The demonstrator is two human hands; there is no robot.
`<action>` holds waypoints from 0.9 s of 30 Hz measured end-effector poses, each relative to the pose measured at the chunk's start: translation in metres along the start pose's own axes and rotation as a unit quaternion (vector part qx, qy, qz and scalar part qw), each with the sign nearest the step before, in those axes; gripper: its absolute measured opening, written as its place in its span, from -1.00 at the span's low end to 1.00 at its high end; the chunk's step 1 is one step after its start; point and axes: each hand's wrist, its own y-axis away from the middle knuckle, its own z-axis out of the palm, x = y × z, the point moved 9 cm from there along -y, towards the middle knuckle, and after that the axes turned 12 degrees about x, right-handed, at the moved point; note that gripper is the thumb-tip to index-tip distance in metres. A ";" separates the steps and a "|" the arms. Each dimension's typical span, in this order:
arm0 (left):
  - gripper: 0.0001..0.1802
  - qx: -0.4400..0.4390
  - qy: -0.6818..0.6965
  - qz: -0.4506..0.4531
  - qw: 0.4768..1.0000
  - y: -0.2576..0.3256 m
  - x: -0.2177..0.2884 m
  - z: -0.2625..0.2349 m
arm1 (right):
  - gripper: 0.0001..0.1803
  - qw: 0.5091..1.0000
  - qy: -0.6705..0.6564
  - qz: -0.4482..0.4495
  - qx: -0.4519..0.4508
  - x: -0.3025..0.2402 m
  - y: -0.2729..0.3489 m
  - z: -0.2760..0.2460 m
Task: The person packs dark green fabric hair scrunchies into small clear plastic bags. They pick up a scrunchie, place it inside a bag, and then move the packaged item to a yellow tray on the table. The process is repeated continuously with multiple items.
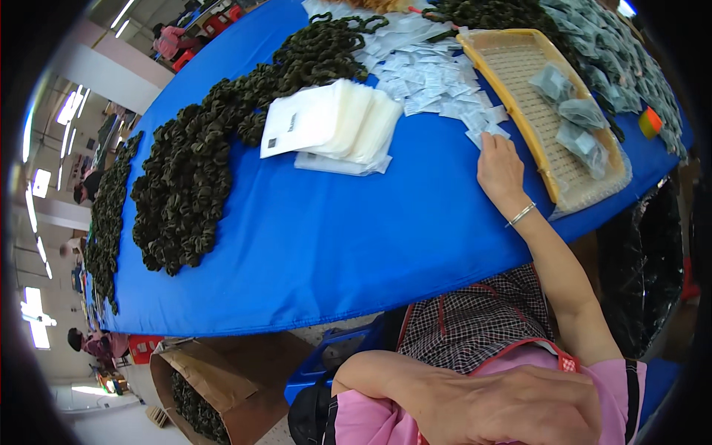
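A blue worktop (334, 237) fills a bright workroom. The right hand (498, 169) rests, fingers flat and open, on small white packets (434, 78) near the far edge, beside a yellow tray (512, 96). The left hand (512, 408) lies loosely open against the pink sleeve (367, 423), off the worktop. Dark curly bundles (200, 163) blur leftward.

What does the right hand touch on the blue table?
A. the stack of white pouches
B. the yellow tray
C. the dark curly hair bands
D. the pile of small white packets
D. The right hand lies with its fingertips on the near edge of the small white packets, apart from the stack of white pouches and beside, not on, the yellow tray.
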 end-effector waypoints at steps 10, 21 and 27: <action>-0.81 -0.121 -0.166 -0.011 0.979 -0.044 0.037 -0.051 | -0.91 0.994 -0.088 0.001 0.060 -0.021 -0.002 -0.011; -0.51 0.307 -0.948 0.084 0.013 -0.114 0.374 -0.426 | -0.84 0.937 -0.323 0.100 0.085 0.002 -0.004 -0.013; -0.55 0.397 -0.857 0.112 0.308 -0.100 0.384 -0.408 | -0.86 0.921 -0.361 0.146 0.024 0.008 -0.005 -0.004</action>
